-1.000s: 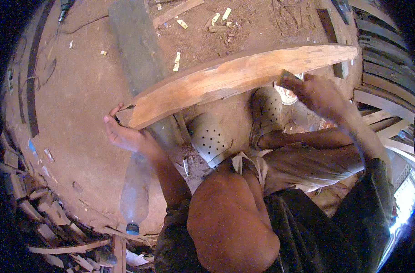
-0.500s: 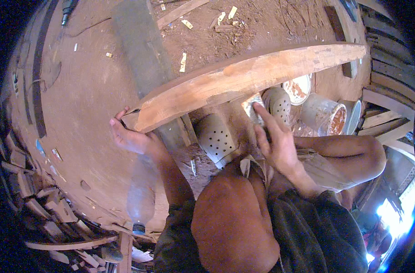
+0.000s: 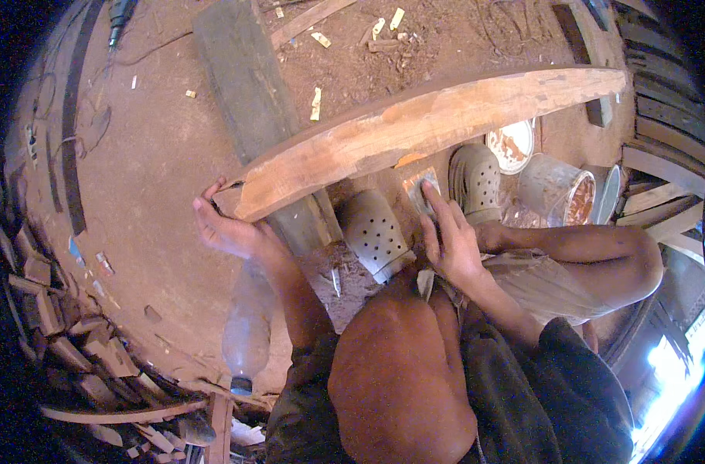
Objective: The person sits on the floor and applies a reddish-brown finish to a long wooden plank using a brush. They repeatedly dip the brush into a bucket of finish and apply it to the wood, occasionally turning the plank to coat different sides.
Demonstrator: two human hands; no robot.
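Note:
A long, curved wooden board slants across the view, with patches of paler orange filler along its face. My left hand grips its near left end, fingers wrapped round the tip. My right hand holds a flat, squarish metal scraper, the index finger pressed along it. Orange paste smears the scraper's blade. Just above it, a small lump of orange filler sits on the board's lower edge. Blade and board look slightly apart.
A dark plank lies beneath the board's left part. Past my right foot's clog are an open tub of orange paste and a tipped bucket. A plastic bottle lies left of my knee; wood offcuts pile up beyond.
My right hand and the scraper have shifted a little left and down. A lump of orange filler now shows on the board's lower edge. My left hand keeps its grip.

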